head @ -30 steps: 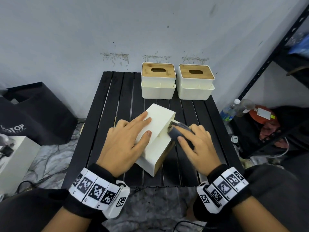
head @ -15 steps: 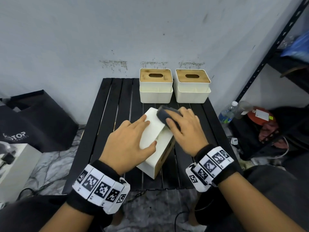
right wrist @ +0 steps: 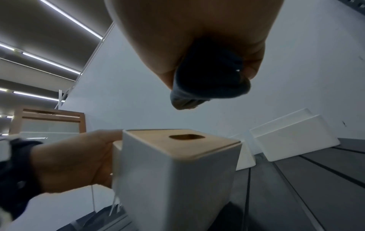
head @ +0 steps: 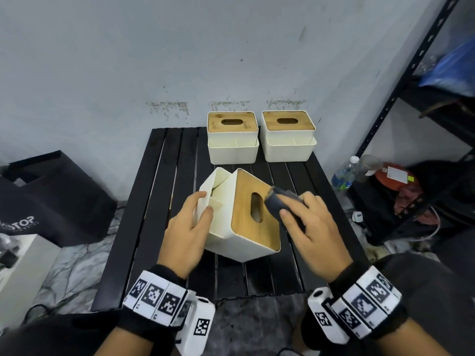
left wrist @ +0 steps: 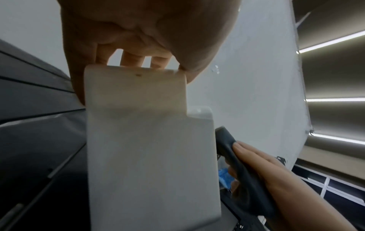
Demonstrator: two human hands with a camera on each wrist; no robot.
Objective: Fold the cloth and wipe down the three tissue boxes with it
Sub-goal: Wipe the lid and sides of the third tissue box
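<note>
Near tissue box (head: 246, 217) is gripped at its side pocket by the left hand (head: 189, 227), thumb curled over the rim; folded dark cloth (head: 279, 201) is pinched in the right hand (head: 308, 227), just past the wooden lid (head: 253, 209); the box is best kept braced while the cloth is drawn flat across the lid.

Black slatted table (head: 164, 201); dark bag (head: 51, 196) left; water bottle (head: 343, 173), metal shelving (head: 401, 80) right

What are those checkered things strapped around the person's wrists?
The left hand and right hand are bare. Each wrist wears a black fabric cuff ringed with white blocks printed with black square codes, and a small white device hangs from each band. Dark sleeves cover the arms behind.
</note>
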